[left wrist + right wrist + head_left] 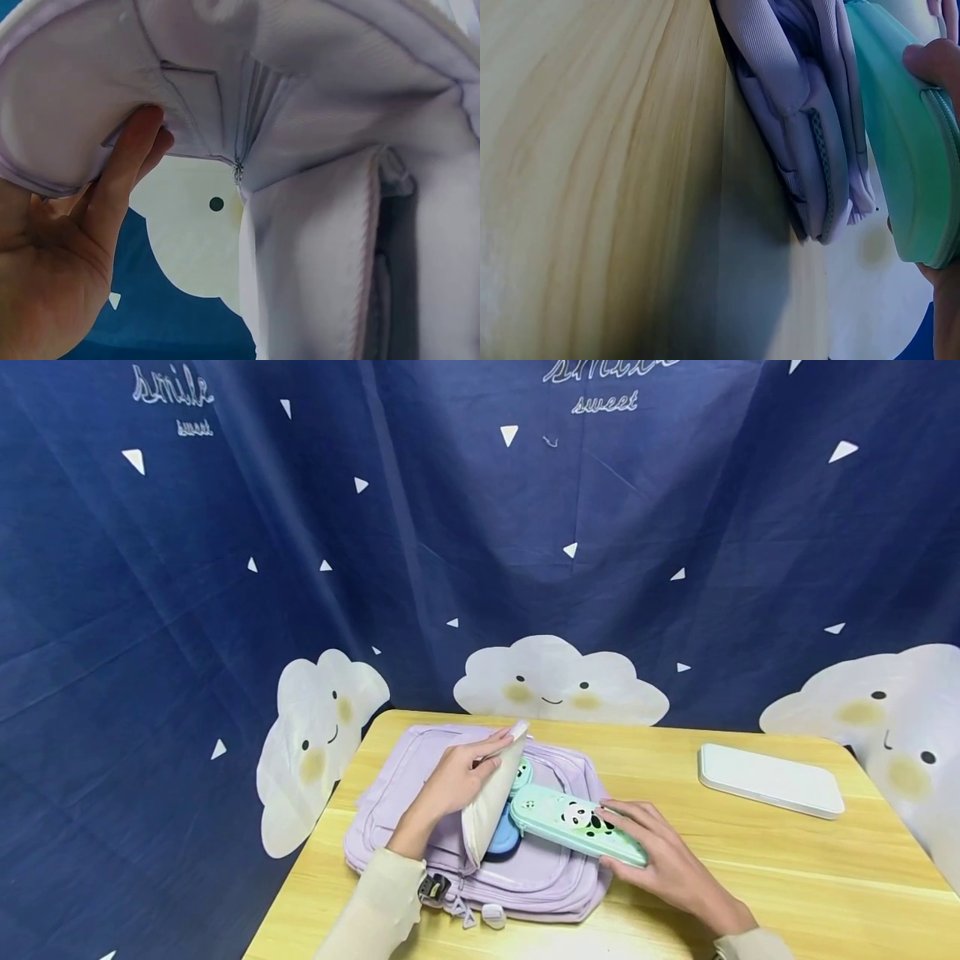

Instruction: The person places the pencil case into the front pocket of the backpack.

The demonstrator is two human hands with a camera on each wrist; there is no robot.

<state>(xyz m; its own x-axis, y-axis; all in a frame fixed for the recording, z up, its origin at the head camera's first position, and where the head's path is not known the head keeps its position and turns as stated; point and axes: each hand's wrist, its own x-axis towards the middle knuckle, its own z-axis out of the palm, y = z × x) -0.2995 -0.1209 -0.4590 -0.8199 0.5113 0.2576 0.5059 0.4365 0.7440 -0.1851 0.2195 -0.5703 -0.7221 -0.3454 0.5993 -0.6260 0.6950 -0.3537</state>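
Note:
A lilac backpack [390,810] lies flat on the table. At its front my left hand [453,781] holds up the pocket flap [491,806], whose pale lining faces right. The left wrist view shows that hand's fingers [124,169] bent over the flap's edge. My right hand [660,860] grips the right end of a mint pencil case [551,827] with a panda print, thumb on one side and fingers on the other. The case slants over the backpack, its far end at the pocket opening. Partly hidden under the flap are a blue rounded item [506,841] and a small mint panda item [522,774].
A white rectangular case [771,781] lies at the right rear of the wooden table [750,868]. Pale zipper charms [492,916] hang at the backpack's near edge. Behind the table hangs a dark blue curtain [465,527] with smiling clouds.

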